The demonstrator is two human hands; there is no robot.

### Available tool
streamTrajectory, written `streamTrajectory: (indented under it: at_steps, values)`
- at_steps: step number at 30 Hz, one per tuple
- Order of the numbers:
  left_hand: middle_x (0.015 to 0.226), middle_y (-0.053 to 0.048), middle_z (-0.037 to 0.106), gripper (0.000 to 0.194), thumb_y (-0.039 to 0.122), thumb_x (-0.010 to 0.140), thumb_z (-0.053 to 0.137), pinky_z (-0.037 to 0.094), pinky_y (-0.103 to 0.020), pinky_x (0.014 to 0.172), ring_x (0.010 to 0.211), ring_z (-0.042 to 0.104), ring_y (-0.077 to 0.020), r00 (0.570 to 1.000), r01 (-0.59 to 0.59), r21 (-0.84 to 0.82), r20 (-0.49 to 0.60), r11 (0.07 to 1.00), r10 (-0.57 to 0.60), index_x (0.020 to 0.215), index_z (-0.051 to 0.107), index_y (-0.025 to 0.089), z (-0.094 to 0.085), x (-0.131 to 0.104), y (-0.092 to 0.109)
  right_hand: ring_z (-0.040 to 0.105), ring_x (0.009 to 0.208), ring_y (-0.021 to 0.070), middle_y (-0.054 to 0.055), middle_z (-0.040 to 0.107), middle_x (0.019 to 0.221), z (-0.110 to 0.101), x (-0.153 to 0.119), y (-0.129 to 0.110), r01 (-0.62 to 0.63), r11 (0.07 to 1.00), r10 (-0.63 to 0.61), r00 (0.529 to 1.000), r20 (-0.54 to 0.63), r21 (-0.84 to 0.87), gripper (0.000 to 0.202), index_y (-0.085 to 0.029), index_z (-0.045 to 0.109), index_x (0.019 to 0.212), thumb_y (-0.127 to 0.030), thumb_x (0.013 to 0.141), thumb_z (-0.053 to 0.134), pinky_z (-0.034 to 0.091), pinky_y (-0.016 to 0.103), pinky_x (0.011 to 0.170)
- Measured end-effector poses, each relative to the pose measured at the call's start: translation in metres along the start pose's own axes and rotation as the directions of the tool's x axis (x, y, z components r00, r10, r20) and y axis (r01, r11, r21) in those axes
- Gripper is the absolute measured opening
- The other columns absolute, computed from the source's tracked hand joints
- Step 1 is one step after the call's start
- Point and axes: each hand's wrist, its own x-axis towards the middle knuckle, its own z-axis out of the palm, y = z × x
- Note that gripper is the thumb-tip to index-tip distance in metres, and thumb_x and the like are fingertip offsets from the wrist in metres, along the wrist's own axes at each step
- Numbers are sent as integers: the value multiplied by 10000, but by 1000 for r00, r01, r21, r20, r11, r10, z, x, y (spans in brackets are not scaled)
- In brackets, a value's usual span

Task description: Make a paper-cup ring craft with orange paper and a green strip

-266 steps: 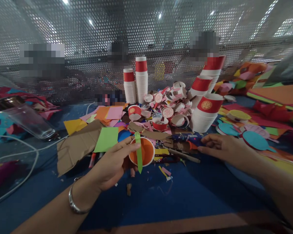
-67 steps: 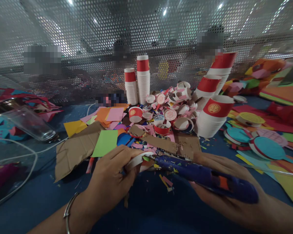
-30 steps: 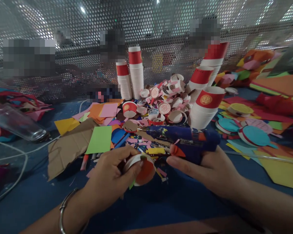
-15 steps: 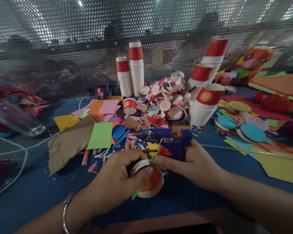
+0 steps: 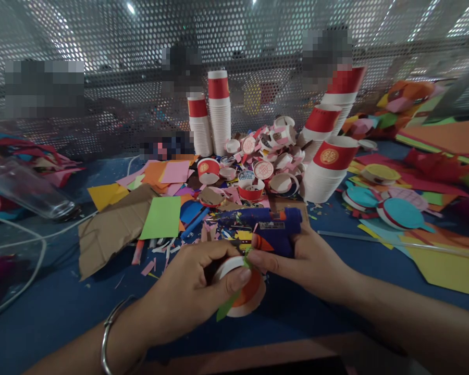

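Between thumb and fingers, my left hand (image 5: 197, 284) grips a short cut paper cup (image 5: 245, 311) with an orange disc inside and a pale rim. A green paper strip (image 5: 227, 306) lies along the cup's edge, pressed under my left thumb. My right hand (image 5: 303, 260) is closed around a blue hot glue gun (image 5: 271, 219), whose nozzle points left above the cup. The right thumb and a fingertip also touch the upper end of the green strip. My curled fingers partly hide the cup's far side.
Stacked paper cups (image 5: 330, 166) stand beyond, around a heap of cut cup pieces (image 5: 263, 169). Left lie cardboard (image 5: 113, 229), green paper (image 5: 162, 216) and a white cable (image 5: 42, 255). Turquoise-topped cup pieces (image 5: 400, 211) and a clear stick (image 5: 359, 237) lie right. A perforated metal screen (image 5: 140, 67) rises behind.
The cup and green strip have shifted slightly right in my left hand, with more of the strip showing along the edge. The glue gun has moved a little left and tilted slightly.
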Motion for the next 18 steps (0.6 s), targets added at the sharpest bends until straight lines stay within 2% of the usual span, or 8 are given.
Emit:
streamTrajectory:
  at_steps: [3, 7, 10, 13, 15, 18]
  values:
    - [658, 47, 524, 281, 418, 986, 627, 380, -192, 471, 538, 463, -94, 999, 43, -62, 15, 997, -42, 824, 641, 190, 0, 0, 0, 776, 1061, 259, 49, 822, 1105, 0, 0, 0, -21, 1000, 20, 1000, 15, 8, 233, -232, 781, 1104, -369, 918, 746, 629, 399, 983]
    - [659, 47, 521, 326, 483, 975, 658, 437, -168, 477, 541, 478, -87, 989, 129, -195, 97, 972, -112, 856, 655, 179, -1, 1, -1, 765, 1058, 272, 53, 822, 1067, -1, 0, 1, -71, 997, 71, 997, -3, 37, 242, -230, 789, 1033, -425, 889, 786, 618, 383, 973]
    - [666, 40, 532, 389, 547, 964, 656, 458, -155, 477, 533, 482, -78, 982, 171, -284, 123, 943, -141, 861, 660, 172, -3, 2, -2, 756, 831, 217, 25, 798, 869, -4, -1, 0, -121, 989, 123, 992, -22, 84, 194, -219, 754, 907, -412, 906, 764, 628, 310, 790]
    - [641, 34, 548, 416, 564, 928, 699, 460, -145, 463, 500, 488, -67, 980, 193, -352, 115, 916, -163, 805, 658, 168, -5, 3, -4, 640, 610, 157, -10, 682, 647, -9, -2, 0, -145, 989, 147, 986, -74, 29, 280, -216, 688, 743, -418, 934, 717, 552, 260, 607]
    - [619, 27, 568, 415, 570, 913, 717, 459, -146, 435, 475, 521, -74, 977, 213, -383, 100, 899, -188, 808, 675, 170, -6, 4, -6, 572, 554, 147, -12, 621, 590, -12, -3, 0, -156, 987, 151, 981, -126, -34, 330, -219, 673, 699, -447, 935, 709, 483, 254, 522]
    - [620, 12, 619, 385, 567, 901, 735, 396, -130, 353, 449, 559, -90, 966, 253, -413, 57, 875, -252, 892, 727, 182, -6, 4, -8, 545, 540, 150, 6, 617, 594, -15, -4, 0, -171, 983, 157, 973, -167, -72, 357, -219, 691, 694, -481, 936, 697, 425, 254, 463]
